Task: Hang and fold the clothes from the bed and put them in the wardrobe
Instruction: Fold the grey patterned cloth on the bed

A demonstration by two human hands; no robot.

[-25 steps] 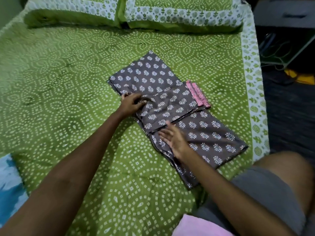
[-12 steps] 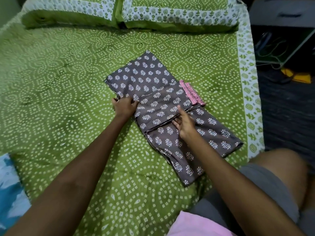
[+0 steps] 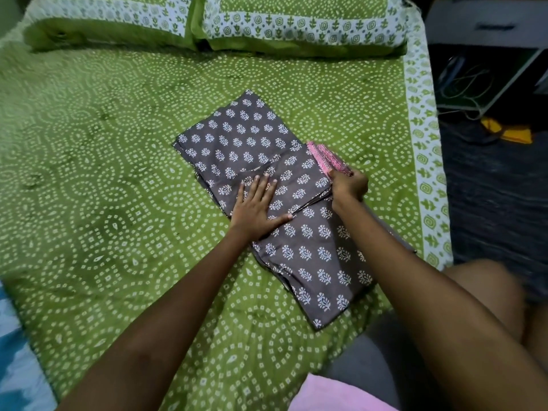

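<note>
The brown flowered cloth (image 3: 267, 185) lies half folded on the green bed (image 3: 89, 173), the left hand (image 3: 256, 204) pressing it flat with straight fingers while the right hand (image 3: 348, 185) pinches its pink edge (image 3: 321, 157), likely for folding.

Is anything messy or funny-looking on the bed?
Nothing much stands out. The grey leaf-printed cloth lies slanted on the green dotted bedsheet, half folded. The left hand presses it flat and the right hand pinches its pink trim. No tears or spills show.
</note>
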